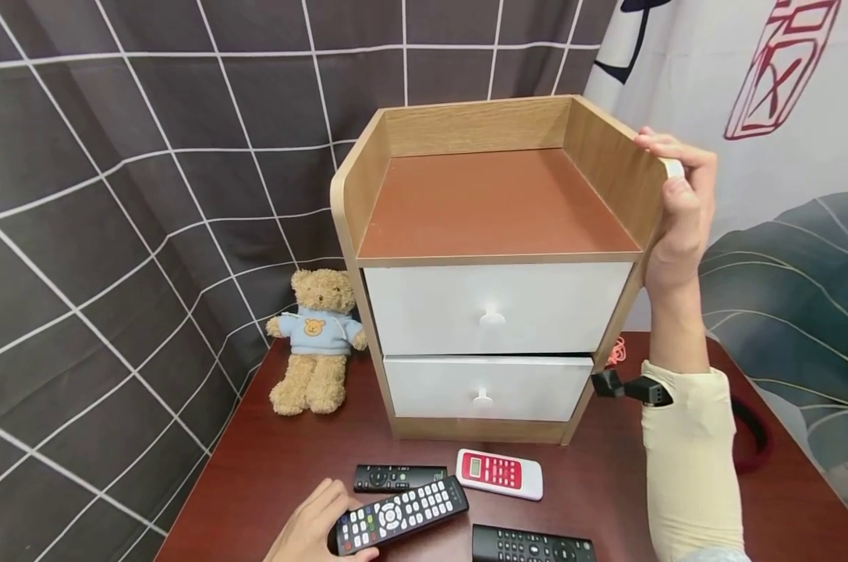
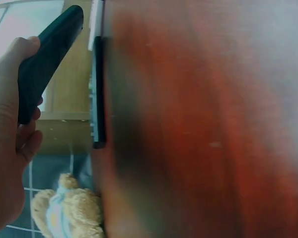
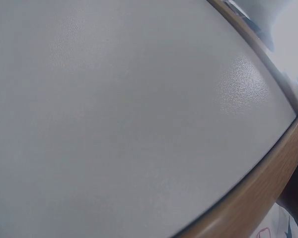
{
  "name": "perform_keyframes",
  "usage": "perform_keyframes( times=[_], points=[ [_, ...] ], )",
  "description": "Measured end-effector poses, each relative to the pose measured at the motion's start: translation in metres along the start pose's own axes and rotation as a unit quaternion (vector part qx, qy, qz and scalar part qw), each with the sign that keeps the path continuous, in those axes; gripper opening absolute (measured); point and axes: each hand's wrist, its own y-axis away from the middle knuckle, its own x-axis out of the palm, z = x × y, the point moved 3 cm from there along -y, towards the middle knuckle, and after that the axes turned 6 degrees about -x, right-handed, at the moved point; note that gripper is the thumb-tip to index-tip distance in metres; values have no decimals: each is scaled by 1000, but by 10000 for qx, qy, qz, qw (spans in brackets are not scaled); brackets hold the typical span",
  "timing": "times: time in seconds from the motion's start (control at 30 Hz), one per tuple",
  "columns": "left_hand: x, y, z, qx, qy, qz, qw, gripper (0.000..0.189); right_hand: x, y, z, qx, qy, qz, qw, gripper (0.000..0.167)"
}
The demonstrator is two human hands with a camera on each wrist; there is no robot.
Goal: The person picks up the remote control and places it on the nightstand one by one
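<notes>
My left hand (image 1: 313, 524) grips a black remote control (image 1: 404, 513) with white buttons by its left end, over the front of the table. In the left wrist view the same remote (image 2: 48, 64) is tilted up off the tabletop, with my thumb and fingers around it. My right hand (image 1: 685, 207) grips the upper right side wall of a small wooden cabinet (image 1: 476, 131), thumb inside and fingers over the edge. Two white drawers with round knobs fill its front; the lower drawer (image 1: 431, 390) shows a dark gap above it. Only a pale panel (image 3: 134, 114) with wooden edging fills the right wrist view.
A smaller black remote (image 1: 399, 478), a white-and-red remote (image 1: 499, 473) and another black remote (image 1: 532, 544) lie before the cabinet. A teddy bear (image 1: 318, 343) in a blue top sits left of it. Grid-patterned dark cloth (image 1: 150, 273) hangs behind.
</notes>
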Motion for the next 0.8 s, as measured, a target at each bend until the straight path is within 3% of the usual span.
perform_keyframes(
  times=[0.1,0.2,0.37,0.6,0.8],
  points=[
    [-7,-10,-2,94,249,-60,9996,44,-2,0,0,-5,89,40,10000,32],
    [-16,-18,-5,-13,504,-22,9987,44,-3,0,-1,-8,139,64,9999,32],
    [-35,-35,-11,-139,449,-105,9988,47,-2,1,-2,0,141,109,9998,32],
    [-62,-83,-19,549,536,-735,9943,44,-3,0,-1,22,93,124,9999,31],
    [-83,-125,-28,1036,591,-1070,9871,47,-3,1,-2,17,90,129,9999,32]
  ],
)
